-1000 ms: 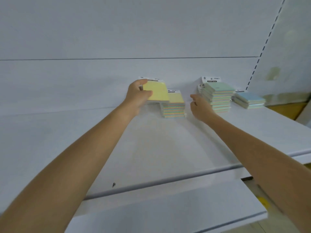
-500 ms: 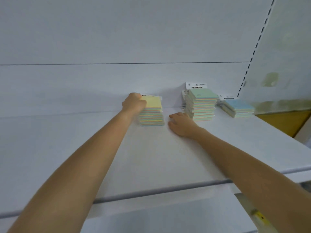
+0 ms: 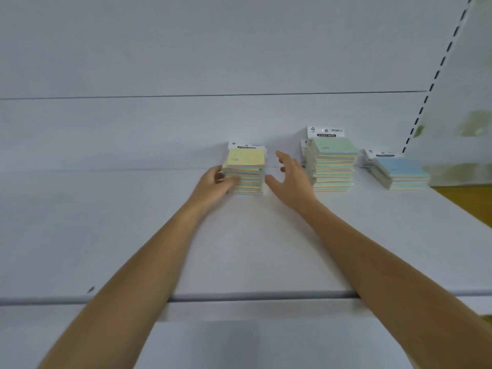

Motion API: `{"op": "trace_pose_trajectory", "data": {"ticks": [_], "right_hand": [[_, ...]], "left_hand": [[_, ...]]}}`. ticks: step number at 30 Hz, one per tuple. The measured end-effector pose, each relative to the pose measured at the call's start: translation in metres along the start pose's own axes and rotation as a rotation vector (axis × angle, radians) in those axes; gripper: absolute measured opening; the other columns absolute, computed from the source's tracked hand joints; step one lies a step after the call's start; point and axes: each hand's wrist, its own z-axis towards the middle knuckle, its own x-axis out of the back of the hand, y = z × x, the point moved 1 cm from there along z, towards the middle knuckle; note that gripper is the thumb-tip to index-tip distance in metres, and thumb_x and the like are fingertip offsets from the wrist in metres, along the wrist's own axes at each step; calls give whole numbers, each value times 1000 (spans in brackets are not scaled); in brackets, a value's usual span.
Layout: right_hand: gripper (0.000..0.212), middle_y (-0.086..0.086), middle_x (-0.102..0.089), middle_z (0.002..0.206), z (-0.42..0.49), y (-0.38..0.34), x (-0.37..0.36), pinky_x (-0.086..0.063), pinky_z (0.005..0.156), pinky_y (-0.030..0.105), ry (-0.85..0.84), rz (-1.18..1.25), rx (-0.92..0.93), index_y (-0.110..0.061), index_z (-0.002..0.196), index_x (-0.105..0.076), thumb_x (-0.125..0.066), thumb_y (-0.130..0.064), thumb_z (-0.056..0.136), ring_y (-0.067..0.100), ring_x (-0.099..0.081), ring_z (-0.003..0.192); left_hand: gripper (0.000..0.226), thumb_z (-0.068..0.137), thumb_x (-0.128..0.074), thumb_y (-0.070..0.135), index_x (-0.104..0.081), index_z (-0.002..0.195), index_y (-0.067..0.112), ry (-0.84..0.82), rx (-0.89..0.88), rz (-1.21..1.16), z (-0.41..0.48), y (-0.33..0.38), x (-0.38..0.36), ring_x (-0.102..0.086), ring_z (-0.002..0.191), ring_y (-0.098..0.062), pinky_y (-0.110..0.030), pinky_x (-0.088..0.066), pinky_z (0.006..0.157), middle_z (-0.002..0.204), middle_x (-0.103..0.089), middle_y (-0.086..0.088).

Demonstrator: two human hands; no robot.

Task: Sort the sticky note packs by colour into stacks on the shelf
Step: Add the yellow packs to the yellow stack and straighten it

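Three stacks of sticky note packs stand at the back of the white shelf [image 3: 106,235]. The yellow-topped stack [image 3: 246,169] is in the middle. My left hand [image 3: 213,185] holds its left side, thumb across the front of the packs. My right hand [image 3: 288,179] is spread just right of that stack with straight fingers, holding nothing; I cannot tell if it touches the stack. To the right stands a taller green-topped stack [image 3: 332,163], and further right a low blue-topped stack [image 3: 399,173].
The shelf's back wall rises right behind the stacks. A slotted upright [image 3: 436,75] marks the right end of the bay. A second shelf board [image 3: 239,342] sits lower, in front of the shelf's front edge. An orange surface [image 3: 468,198] shows at far right.
The yellow pack went down onto the yellow stack. My left hand shifted from the top to the stack's left side. My right hand lifted off the shelf and opened beside the stack.
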Motion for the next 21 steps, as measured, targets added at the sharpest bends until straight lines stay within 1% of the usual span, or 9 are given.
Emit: {"op": "trace_pose_trajectory", "data": {"ticks": [2,3,5,6,8,10,12,16,21], "right_hand": [[74,14,-39,140,2,-12,-4,-35,102,35,-113,11,-19,-11,144,-21,-62,-21,83,27,-40,130],[79,16,-39,139,3,-16,-7,-36,99,34,-188,-1,-49,-10,143,-18,-65,-20,80,29,-40,130],[80,20,-47,132,4,-16,-15,-41,93,36,-278,-40,-119,-6,138,-19,-68,-19,76,34,-45,125],[78,20,-51,129,3,-14,-18,-42,92,36,-283,-48,-149,-5,137,-20,-68,-18,77,35,-48,122],[74,15,-53,132,1,-9,-21,-41,93,35,-249,-13,-185,-4,139,-22,-64,-19,80,33,-49,122],[73,10,-52,136,0,-5,-22,-40,96,33,-217,19,-189,-6,142,-23,-63,-19,82,30,-49,123],[70,8,-54,134,0,-1,-23,-41,95,30,-183,35,-177,-10,142,-29,-63,-19,81,28,-52,119],[55,9,-61,125,0,0,-24,-42,91,28,-140,41,-143,-11,134,-43,-61,-14,82,26,-58,112],[39,12,-65,117,0,0,-23,-44,91,30,-124,12,-87,-7,122,-54,-56,-9,84,28,-61,107]], "left_hand": [[52,80,-66,6,-48,129,5,-19,-40,114,-4,-4,0,-62,108,-25,-28,-50,88,124,-62,-15],[56,78,-67,4,-46,129,5,-7,-58,180,-5,-5,-1,-63,107,-24,-28,-49,90,124,-62,-13],[57,76,-69,5,-46,128,5,27,-84,269,-7,-4,-1,-62,100,-21,-18,-44,80,121,-63,-11],[54,76,-70,5,-48,126,4,39,-96,284,-7,-4,-1,-61,96,-18,-14,-41,75,119,-63,-11],[48,75,-70,3,-52,119,1,62,-119,282,-4,-6,-2,-60,91,-17,-11,-38,69,117,-65,-14],[45,75,-70,3,-53,116,-1,76,-142,301,-3,-6,-2,-62,92,-20,-12,-40,71,117,-65,-16],[42,75,-70,4,-54,113,-2,71,-158,346,-2,-6,-3,-64,98,-23,-15,-41,74,117,-65,-16],[41,76,-69,3,-54,114,-3,67,-170,358,0,-5,-5,-63,100,-25,-7,-35,64,117,-65,-16],[38,79,-65,0,-54,115,-3,53,-203,369,-1,-7,-4,-62,107,-29,-7,-34,69,118,-64,-17]]}}
